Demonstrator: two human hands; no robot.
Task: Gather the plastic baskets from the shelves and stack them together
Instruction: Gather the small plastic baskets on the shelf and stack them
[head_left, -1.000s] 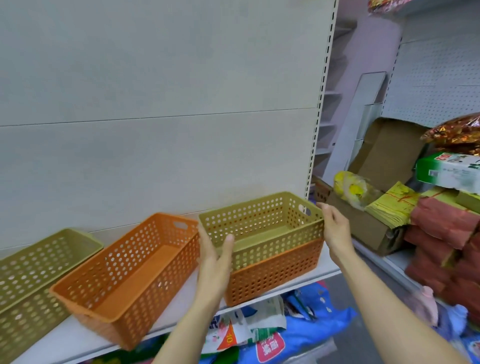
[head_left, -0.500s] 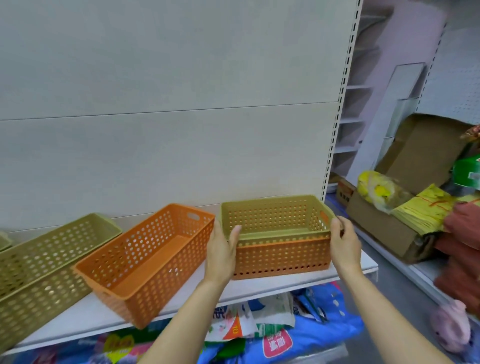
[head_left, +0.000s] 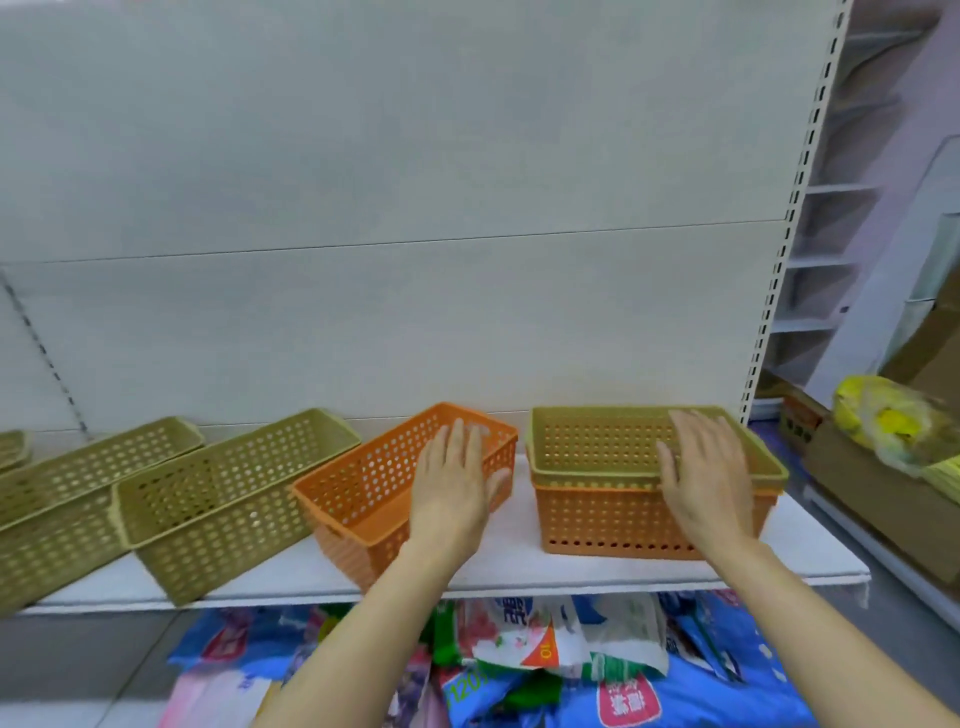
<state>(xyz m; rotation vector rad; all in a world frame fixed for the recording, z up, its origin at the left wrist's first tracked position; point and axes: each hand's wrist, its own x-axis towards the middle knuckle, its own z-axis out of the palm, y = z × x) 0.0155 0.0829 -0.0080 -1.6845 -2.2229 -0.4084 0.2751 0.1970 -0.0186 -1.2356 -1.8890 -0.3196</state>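
On the white shelf (head_left: 519, 577) stand several perforated plastic baskets. At the right end a green basket (head_left: 597, 441) sits nested inside an orange basket (head_left: 597, 519), the green rim just above the orange one, the pair squarely upright and near the shelf's front edge. Just left of the pair, apart from it by a strip of bare shelf, a single orange basket (head_left: 363, 488) lies at an angle, its near corner over the front edge. Further left two long green baskets (head_left: 218, 499) sit side by side, also angled, and the corner of another shows at the far left edge.

Both hands are spread flat, palms down, fingers straight and slightly apart, gripping nothing. Left hand (head_left: 454, 491) hovers over the right end of the single orange basket, with its thumb toward the gap between baskets; whether it touches the rim I cannot tell. Right hand (head_left: 706, 478) is over the right part of the nested pair, fingers reaching across the green basket's opening; contact with the rim is unclear.

Below the shelf lie printed plastic bags (head_left: 545, 670), and to the right a cardboard box (head_left: 857, 493) carries a yellow bag (head_left: 893, 415)
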